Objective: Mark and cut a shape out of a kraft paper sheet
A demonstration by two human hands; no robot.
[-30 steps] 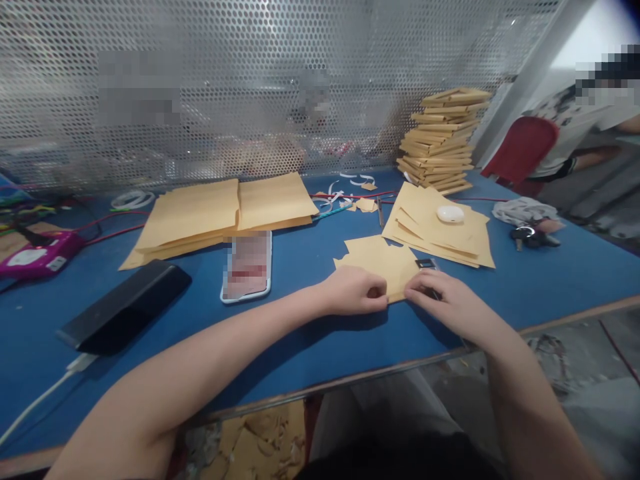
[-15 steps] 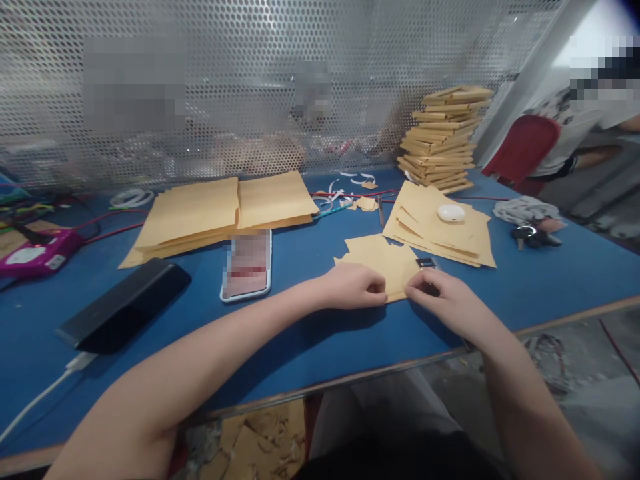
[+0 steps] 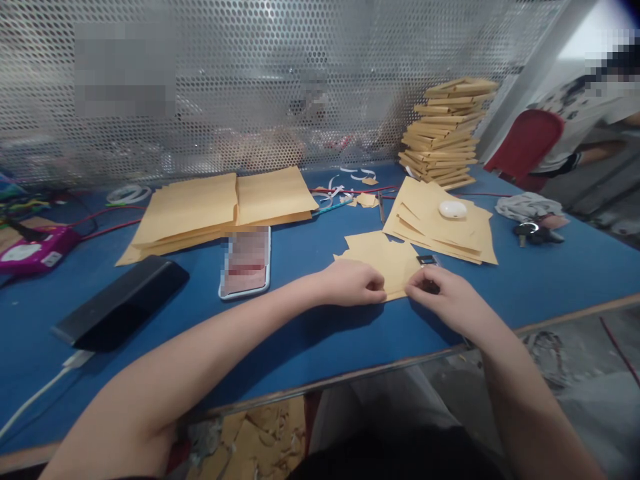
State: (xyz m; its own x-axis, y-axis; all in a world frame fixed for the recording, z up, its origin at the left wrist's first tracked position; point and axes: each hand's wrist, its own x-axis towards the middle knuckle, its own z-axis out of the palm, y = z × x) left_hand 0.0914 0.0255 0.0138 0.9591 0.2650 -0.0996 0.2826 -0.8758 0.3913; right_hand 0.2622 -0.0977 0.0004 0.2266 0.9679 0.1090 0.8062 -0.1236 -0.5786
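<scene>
A notched sheet of brown paper (image 3: 385,257) lies on the blue table in front of me, its near edge folded into a narrow strip. My left hand (image 3: 353,283) rests on its left part, fingers curled and pinching the near edge. At the near right corner, my right hand (image 3: 445,291) closes thumb and forefinger on the same paper. A small metal and black object (image 3: 427,261) sits partly hidden behind the right hand; I cannot make out what it is. Just beyond are flat brown sheets (image 3: 433,233) with a white earbud case (image 3: 453,209) on top.
Folded brown paper pieces form a tall stack (image 3: 445,133) by the perforated metal screen (image 3: 240,80). Larger brown sheets (image 3: 200,203), a phone (image 3: 245,263), a black power bank (image 3: 123,303) and keys (image 3: 533,233) lie around. A person sits beyond a red chair (image 3: 530,143).
Both hands keep their hold on the paper with hardly any movement. My view has shifted very slightly, and the person at the right has moved a little.
</scene>
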